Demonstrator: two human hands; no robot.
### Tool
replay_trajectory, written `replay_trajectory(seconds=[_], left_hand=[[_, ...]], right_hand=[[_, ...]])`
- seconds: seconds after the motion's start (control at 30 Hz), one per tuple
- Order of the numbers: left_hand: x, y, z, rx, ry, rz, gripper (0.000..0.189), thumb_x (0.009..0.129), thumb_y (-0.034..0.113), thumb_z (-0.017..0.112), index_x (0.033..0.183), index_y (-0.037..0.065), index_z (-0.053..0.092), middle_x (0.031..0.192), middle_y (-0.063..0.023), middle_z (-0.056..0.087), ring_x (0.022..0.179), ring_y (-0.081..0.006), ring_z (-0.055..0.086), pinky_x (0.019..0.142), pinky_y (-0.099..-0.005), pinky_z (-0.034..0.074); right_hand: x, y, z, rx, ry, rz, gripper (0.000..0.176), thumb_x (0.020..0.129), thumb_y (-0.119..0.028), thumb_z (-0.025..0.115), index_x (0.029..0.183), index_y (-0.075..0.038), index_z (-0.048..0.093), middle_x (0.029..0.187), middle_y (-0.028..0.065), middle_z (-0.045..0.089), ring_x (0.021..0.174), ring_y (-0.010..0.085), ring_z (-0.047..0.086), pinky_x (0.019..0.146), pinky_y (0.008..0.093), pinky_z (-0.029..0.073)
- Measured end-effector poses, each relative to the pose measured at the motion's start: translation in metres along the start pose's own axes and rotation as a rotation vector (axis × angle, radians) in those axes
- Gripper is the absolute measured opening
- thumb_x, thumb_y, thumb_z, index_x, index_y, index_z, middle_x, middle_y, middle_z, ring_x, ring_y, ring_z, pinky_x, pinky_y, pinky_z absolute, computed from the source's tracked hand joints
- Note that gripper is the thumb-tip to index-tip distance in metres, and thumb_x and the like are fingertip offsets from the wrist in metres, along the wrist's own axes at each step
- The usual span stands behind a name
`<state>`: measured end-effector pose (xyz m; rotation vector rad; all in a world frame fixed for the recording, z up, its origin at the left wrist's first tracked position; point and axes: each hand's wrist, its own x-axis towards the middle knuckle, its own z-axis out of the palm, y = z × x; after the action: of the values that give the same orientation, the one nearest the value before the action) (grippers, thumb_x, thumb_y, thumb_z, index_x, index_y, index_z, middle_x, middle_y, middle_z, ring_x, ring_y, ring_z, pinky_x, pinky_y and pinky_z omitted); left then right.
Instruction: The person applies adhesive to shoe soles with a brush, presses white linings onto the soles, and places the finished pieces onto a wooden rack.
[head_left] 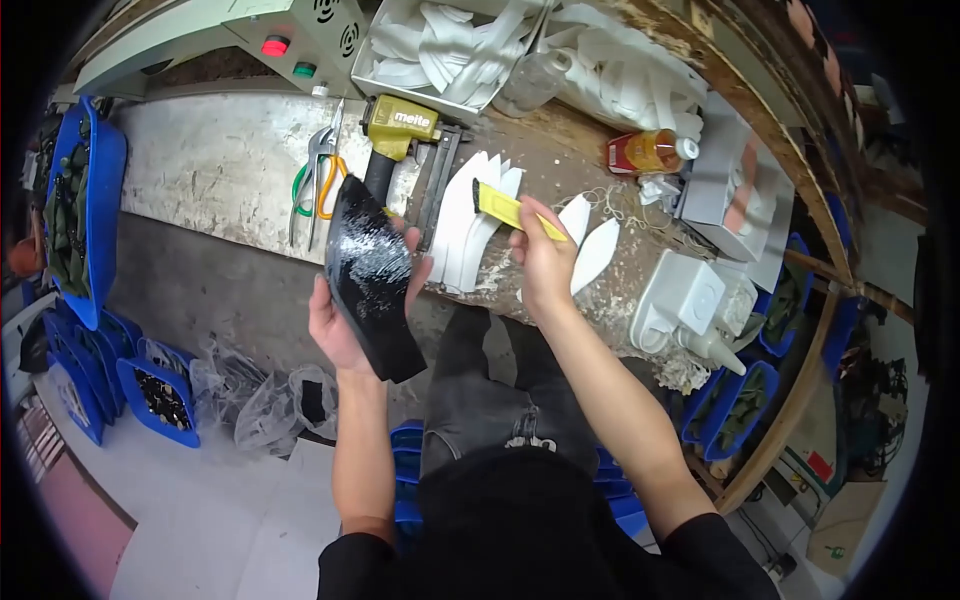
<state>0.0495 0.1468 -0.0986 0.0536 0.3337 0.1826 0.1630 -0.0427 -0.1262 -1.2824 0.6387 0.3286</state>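
Note:
A black curved piece (370, 265), its upper face shiny and wet-looking in the middle, rests in my left hand (340, 330), with fingers round both of its sides. My right hand (547, 255) grips a yellow-handled brush (510, 210) whose dark tip points left, apart from the black piece. Under the brush, long white strips (470, 230) lie on the worn bench (520, 155). Two white leaf-shaped pieces (596, 253) lie beside my right hand.
Behind my left hand are a green nail gun (401, 122), orange-handled scissors (330, 185) and pliers. Boxes of white strips (440, 45) stand at the back. An amber bottle (650, 152) and a white container (680, 300) are at right. Blue bins (105, 200) flank the bench.

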Motion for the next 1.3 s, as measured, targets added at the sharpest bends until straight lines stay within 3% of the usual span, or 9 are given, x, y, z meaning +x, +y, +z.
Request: replay_trajectory(seconds=[0.2, 0.37, 0.43, 0.6, 0.67, 0.87, 1.03, 1.17, 1.3], left_hand=[[0.009, -0.01, -0.002, -0.105, -0.028, 0.02, 0.08, 0.097, 0.037, 0.053, 0.165, 0.005, 0.025, 0.165, -0.0265, 0.032, 0.154, -0.0466, 0.029, 0.126, -0.0656, 0.022], [-0.002, -0.004, -0.005, -0.085, 0.003, 0.028, 0.082, 0.096, 0.039, 0.054, 0.164, 0.003, 0.025, 0.167, -0.0271, 0.029, 0.157, -0.0467, 0.021, 0.127, -0.0663, 0.014], [-0.008, -0.003, -0.004, -0.054, -0.007, 0.025, 0.082, 0.096, 0.039, 0.055, 0.164, 0.003, 0.025, 0.167, -0.0274, 0.028, 0.156, -0.0465, 0.023, 0.127, -0.0664, 0.017], [-0.023, -0.014, 0.017, 0.073, 0.035, 0.022, 0.077, 0.097, 0.034, 0.054, 0.163, 0.004, 0.027, 0.158, -0.0268, 0.043, 0.147, -0.0439, 0.042, 0.122, -0.0664, 0.031], [-0.025, -0.03, 0.045, 0.17, 0.005, -0.098, 0.084, 0.094, 0.039, 0.057, 0.164, 0.006, 0.026, 0.165, -0.0272, 0.033, 0.152, -0.0452, 0.034, 0.124, -0.0621, 0.029], [-0.035, -0.078, 0.108, 0.181, -0.095, -0.181, 0.088, 0.091, 0.041, 0.059, 0.165, 0.008, 0.026, 0.164, -0.025, 0.037, 0.149, -0.0434, 0.039, 0.125, -0.0575, 0.031], [-0.047, -0.093, 0.134, 0.212, -0.175, -0.218, 0.091, 0.088, 0.042, 0.061, 0.166, 0.01, 0.026, 0.165, -0.0225, 0.037, 0.147, -0.0433, 0.043, 0.124, -0.056, 0.033], [-0.053, -0.101, 0.139, 0.086, -0.319, -0.25, 0.077, 0.091, 0.026, 0.059, 0.161, 0.006, 0.035, 0.155, -0.0175, 0.053, 0.139, -0.0342, 0.054, 0.116, -0.0495, 0.043], [-0.058, -0.104, 0.159, 0.002, -0.523, -0.354, 0.08, 0.088, 0.026, 0.061, 0.161, 0.006, 0.035, 0.155, -0.0178, 0.053, 0.139, -0.0351, 0.054, 0.115, -0.0496, 0.043]], right_hand=[[0.044, 0.044, -0.012, -0.708, 0.011, -0.462, 0.021, 0.099, -0.013, 0.069, 0.114, -0.002, 0.077, 0.086, 0.0062, 0.069, 0.068, 0.0118, 0.058, 0.059, 0.0244, 0.045], [0.015, 0.019, -0.03, -0.625, -0.094, -0.124, 0.019, 0.097, -0.01, 0.068, 0.111, -0.001, 0.077, 0.082, 0.0043, 0.066, 0.065, 0.0104, 0.053, 0.057, 0.0228, 0.04], [-0.022, -0.033, -0.029, -0.37, -0.175, 0.12, 0.022, 0.099, -0.006, 0.065, 0.118, 0.001, 0.072, 0.077, 0.0008, 0.06, 0.06, 0.0049, 0.044, 0.051, 0.0185, 0.031], [-0.113, -0.144, -0.042, 0.049, -0.34, 0.249, 0.027, 0.1, -0.004, 0.065, 0.125, 0.006, 0.066, 0.085, 0.0038, 0.062, 0.061, 0.0043, 0.041, 0.048, 0.0173, 0.026], [-0.136, -0.168, -0.041, 0.038, -0.542, 0.167, 0.024, 0.101, -0.004, 0.065, 0.123, 0.005, 0.068, 0.084, 0.0042, 0.062, 0.063, 0.0041, 0.043, 0.048, 0.0166, 0.027], [-0.159, -0.196, -0.022, -0.178, -0.415, -0.062, 0.023, 0.1, -0.006, 0.062, 0.121, 0.004, 0.068, 0.08, 0.0049, 0.06, 0.061, 0.005, 0.043, 0.048, 0.0182, 0.029], [-0.178, -0.216, -0.04, -0.379, -0.369, -0.484, 0.021, 0.098, -0.006, 0.065, 0.115, 0.004, 0.072, 0.08, 0.0061, 0.064, 0.064, 0.0062, 0.048, 0.053, 0.0177, 0.035], [-0.197, -0.238, -0.053, -0.584, -0.398, -0.771, 0.016, 0.096, -0.001, 0.068, 0.11, 0.005, 0.074, 0.096, 0.0107, 0.075, 0.069, 0.0114, 0.061, 0.064, 0.0219, 0.05], [-0.209, -0.261, -0.059, -0.53, -0.401, -0.807, 0.016, 0.095, -0.001, 0.069, 0.109, 0.005, 0.075, 0.094, 0.0117, 0.076, 0.071, 0.0127, 0.064, 0.065, 0.0219, 0.051]])
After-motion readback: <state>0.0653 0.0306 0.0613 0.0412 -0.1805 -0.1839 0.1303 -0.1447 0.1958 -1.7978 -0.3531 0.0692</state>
